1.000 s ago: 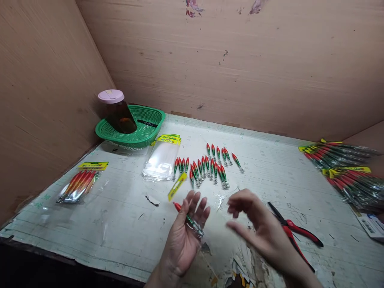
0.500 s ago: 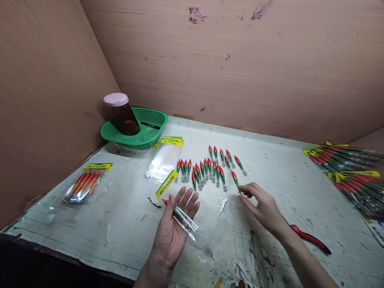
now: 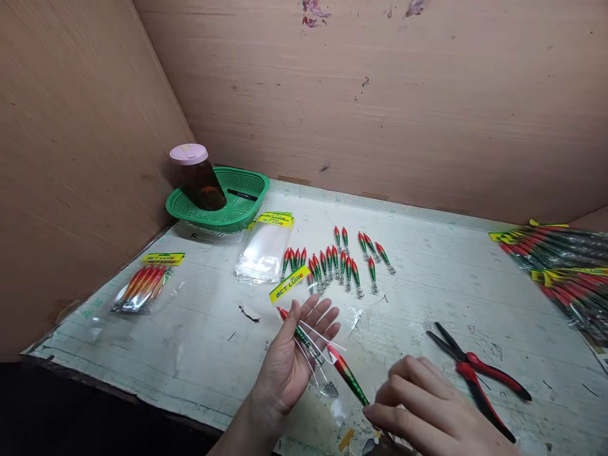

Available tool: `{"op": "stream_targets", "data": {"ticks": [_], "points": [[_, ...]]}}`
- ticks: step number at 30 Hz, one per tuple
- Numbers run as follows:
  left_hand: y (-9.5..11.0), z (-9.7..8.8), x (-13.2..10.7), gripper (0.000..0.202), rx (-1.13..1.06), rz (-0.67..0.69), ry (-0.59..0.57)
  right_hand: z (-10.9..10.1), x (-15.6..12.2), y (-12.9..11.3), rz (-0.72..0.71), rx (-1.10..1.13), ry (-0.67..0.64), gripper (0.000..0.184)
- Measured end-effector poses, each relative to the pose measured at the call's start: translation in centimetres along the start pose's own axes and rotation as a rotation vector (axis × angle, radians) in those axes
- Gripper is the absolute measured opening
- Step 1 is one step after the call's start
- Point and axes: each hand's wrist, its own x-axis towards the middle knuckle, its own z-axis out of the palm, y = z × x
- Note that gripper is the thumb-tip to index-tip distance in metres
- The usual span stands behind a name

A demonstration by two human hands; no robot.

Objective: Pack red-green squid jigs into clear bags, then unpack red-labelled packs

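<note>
My left hand lies palm up and holds a clear plastic bag with a yellow header. One red and green lure sits inside the bag across my palm. My right hand, low at the front, pinches the hook end of a second red and green lure and points its red nose at the bag's mouth. A row of loose lures lies on the white table just beyond my hands.
Red-handled pliers lie to the right of my right hand. A stack of clear bags and a green basket with a pink-lidded jar stand at the back left. Packed lure bags lie at the left and right.
My right hand picked a lure from the row and drew back toward me with it, up to the bag. My left hand stayed under the bag.
</note>
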Motion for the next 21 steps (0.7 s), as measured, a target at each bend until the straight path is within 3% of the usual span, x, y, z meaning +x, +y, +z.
{"op": "stream_targets", "data": {"ticks": [5, 9, 15, 21], "points": [[-0.5, -0.1, -0.4, 0.036, 0.065, -0.046, -0.01, 1.6, 0.6, -0.2, -0.01, -0.257, 0.15, 0.032], [-0.7, -0.1, -0.5, 0.037, 0.075, -0.055, -0.023, 3.3, 0.8, -0.4, 0.062, -0.406, 0.266, 0.037], [-0.7, -0.3, -0.3, 0.039, 0.081, -0.058, -0.039, 4.6, 0.9, -0.8, 0.099, -0.389, 0.357, 0.033], [-0.6, -0.9, -0.3, 0.04, 0.063, -0.063, -0.048, 4.3, 0.4, -0.5, 0.11, -0.267, 0.317, 0.04]]}}
